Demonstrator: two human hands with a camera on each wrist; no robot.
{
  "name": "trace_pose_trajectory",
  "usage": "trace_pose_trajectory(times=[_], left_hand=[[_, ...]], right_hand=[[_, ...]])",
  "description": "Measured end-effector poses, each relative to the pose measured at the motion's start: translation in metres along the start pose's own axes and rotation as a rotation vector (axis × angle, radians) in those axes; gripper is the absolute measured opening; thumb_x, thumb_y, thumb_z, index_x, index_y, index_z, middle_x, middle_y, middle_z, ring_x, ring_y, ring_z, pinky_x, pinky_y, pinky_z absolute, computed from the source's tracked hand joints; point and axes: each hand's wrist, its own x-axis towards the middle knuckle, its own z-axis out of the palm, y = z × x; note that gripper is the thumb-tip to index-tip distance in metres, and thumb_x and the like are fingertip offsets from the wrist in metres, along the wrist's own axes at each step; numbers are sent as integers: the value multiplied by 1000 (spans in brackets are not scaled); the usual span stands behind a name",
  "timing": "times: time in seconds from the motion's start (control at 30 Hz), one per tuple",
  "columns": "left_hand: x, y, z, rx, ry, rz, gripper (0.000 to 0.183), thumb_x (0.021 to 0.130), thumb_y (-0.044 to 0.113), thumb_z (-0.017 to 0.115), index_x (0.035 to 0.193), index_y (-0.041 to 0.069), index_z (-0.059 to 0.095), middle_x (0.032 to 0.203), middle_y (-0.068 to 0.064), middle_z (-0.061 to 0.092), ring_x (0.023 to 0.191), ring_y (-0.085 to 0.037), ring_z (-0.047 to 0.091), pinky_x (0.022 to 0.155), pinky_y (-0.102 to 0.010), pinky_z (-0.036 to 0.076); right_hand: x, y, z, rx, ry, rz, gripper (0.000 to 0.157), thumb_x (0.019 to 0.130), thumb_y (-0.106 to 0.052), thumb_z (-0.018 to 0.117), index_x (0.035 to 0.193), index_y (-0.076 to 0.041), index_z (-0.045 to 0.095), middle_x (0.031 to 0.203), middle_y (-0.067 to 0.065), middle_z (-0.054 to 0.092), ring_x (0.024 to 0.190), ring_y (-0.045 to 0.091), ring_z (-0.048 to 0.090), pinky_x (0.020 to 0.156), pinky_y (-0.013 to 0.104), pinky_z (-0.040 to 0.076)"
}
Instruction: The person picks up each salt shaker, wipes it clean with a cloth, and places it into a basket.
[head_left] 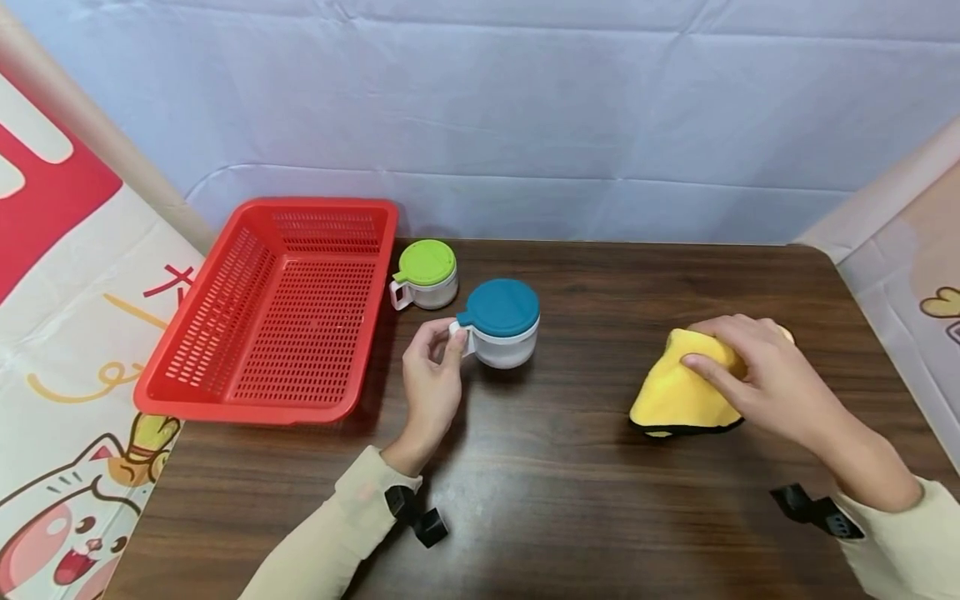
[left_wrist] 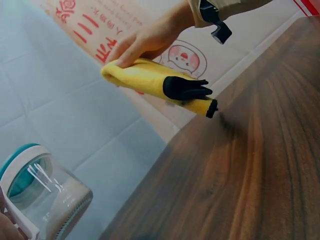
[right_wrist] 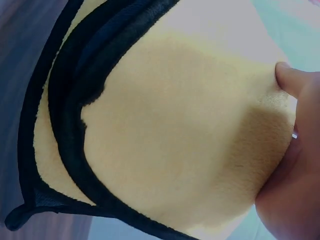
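Observation:
My left hand (head_left: 435,375) pinches the handle of a clear seasoning jar (head_left: 507,350) with a blue lid (head_left: 501,307). In the left wrist view, a gap shows between the base of this jar (left_wrist: 65,205) and the tabletop. On the right, my right hand (head_left: 772,375) grips a folded yellow cloth (head_left: 686,387) with black edging from above. Folds and black trim of the cloth (right_wrist: 175,125) fill the right wrist view, the thumb at its edge. A second jar (head_left: 433,293) with a green lid stands behind the left hand, its handle facing left.
A red plastic basket (head_left: 367,333) with slotted walls sits at the left of the brown wooden table (head_left: 570,483), beside the green-lidded jar. A pale cloth backdrop (head_left: 525,108) rises behind the table. Printed sheets (head_left: 67,350) hang at the sides.

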Motion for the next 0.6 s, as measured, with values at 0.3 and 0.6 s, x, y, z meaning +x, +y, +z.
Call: trace_pose_trajectory(times=[0.3, 0.6], left_hand=[[6, 6, 7, 7, -23, 34, 15, 95, -1, 68, 109, -7, 69, 103, -19, 71, 94, -18, 66, 79, -21, 54], [9, 14, 18, -34, -27, 46, 16, 95, -1, 68, 109, -8, 68, 103, -20, 71, 91, -16, 66, 79, -22, 56]], right_hand=[[29, -30, 17, -3, 37, -81, 24, 86, -15, 82, 106, -10, 70, 97, -1, 70, 85, 13, 54, 77, 37, 32], [53, -56, 38, -8, 60, -132, 20, 89, -22, 79, 101, -9, 69, 89, -1, 67, 79, 14, 51, 74, 35, 33]])
